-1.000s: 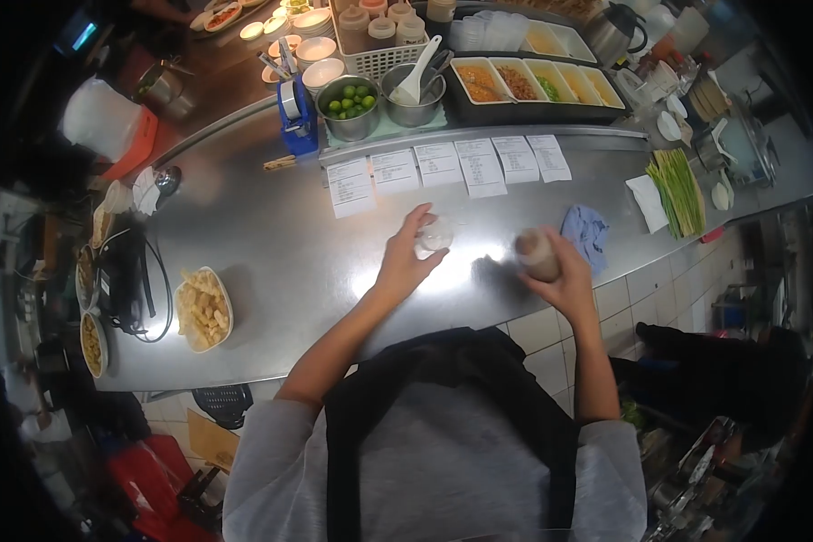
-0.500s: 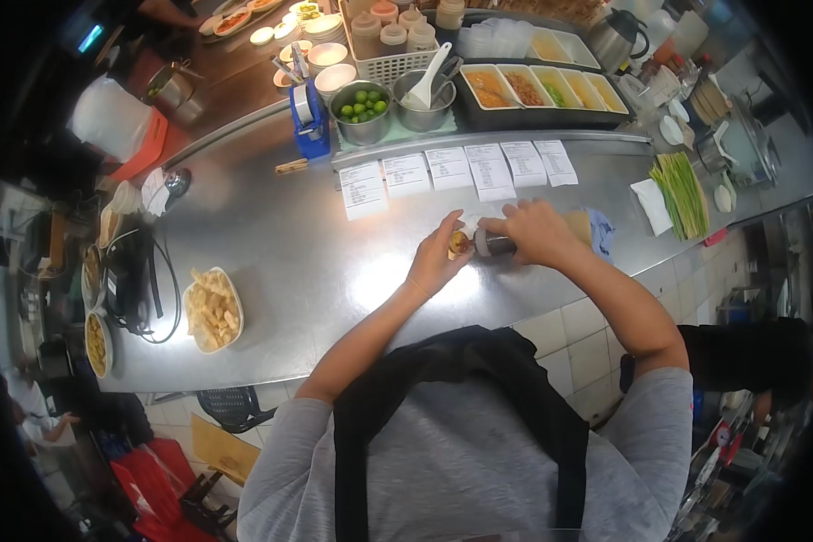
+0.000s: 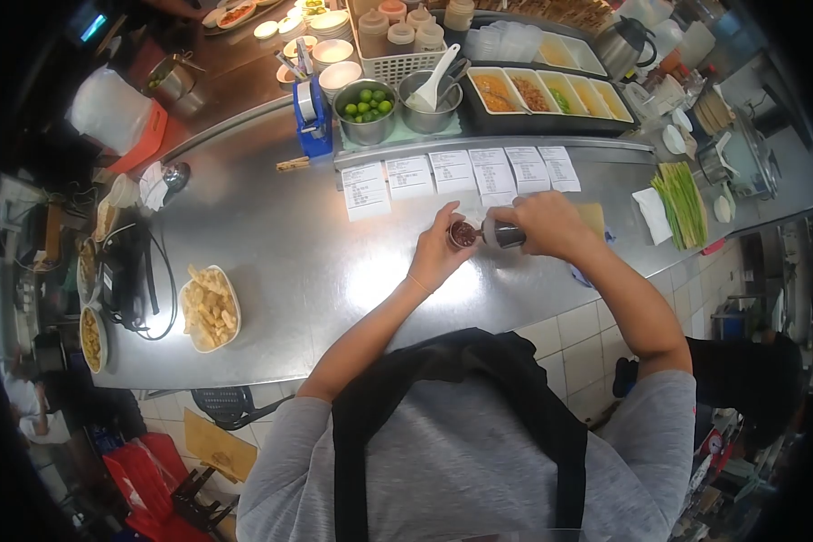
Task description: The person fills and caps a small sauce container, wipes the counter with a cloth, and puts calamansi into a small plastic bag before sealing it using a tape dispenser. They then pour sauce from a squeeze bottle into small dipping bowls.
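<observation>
Between thumb and fingers, my left hand holds a small cup with dark red-brown sauce in it. My right hand grips a squeeze bottle of dark sauce, tipped sideways with its nozzle at the cup's rim. Both hands are over the steel counter, just below a row of printed paper slips. A blue cloth lies partly hidden under my right forearm. A bowl of fried food stands to the left.
Limes in a metal bowl, a blue tape dispenser and a topping tray line the back edge. Green stalks lie at the right. A black device with a cable is at the left. Another person's dark clothing shows lower right.
My hands came together and the bottle was tipped to the cup. The sauce in the cup has risen and darkened since half a second ago.
</observation>
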{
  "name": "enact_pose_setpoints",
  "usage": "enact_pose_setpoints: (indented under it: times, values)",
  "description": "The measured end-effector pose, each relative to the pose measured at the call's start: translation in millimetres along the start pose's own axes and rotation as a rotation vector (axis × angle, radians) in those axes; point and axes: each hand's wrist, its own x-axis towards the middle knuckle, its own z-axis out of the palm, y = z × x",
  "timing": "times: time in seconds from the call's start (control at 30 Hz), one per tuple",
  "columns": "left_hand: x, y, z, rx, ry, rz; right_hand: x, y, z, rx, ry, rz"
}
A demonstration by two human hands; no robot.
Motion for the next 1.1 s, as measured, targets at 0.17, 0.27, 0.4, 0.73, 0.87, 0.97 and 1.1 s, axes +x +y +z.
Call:
enact_pose_setpoints:
  times: [0.17, 0.27, 0.4, 0.73, 0.87, 0.97, 1.1]
  values:
    - [3, 6, -4, -0.061, 0.003, -0.065, -6, 4, 11, 0.127, 0.074, 0.028]
    - [4, 5, -2, -0.065, 0.031, -0.037, -14, 3, 16, 0.232, 0.115, 0.069]
    - [6, 5, 0, -0.056, 0.055, -0.010, -24, 3, 33, 0.560, 0.166, 0.130]
    - [-10, -21, 3, 0.087, 0.110, -0.037, 5, 36, 41, 1.297, 0.469, 0.144]
    - [-25, -26, 6, 0.173, 0.108, -0.058, 61, 83, -30, 1.320, 0.964, 0.121]
    - [-34, -30, 10, 0.241, 0.082, -0.094, 116, 126, -67, 1.217, 1.074, 0.042]
    - [-41, -3, 2, 0.398, 0.179, -0.042, 192, 172, -67, 0.862, 1.403, 0.162]
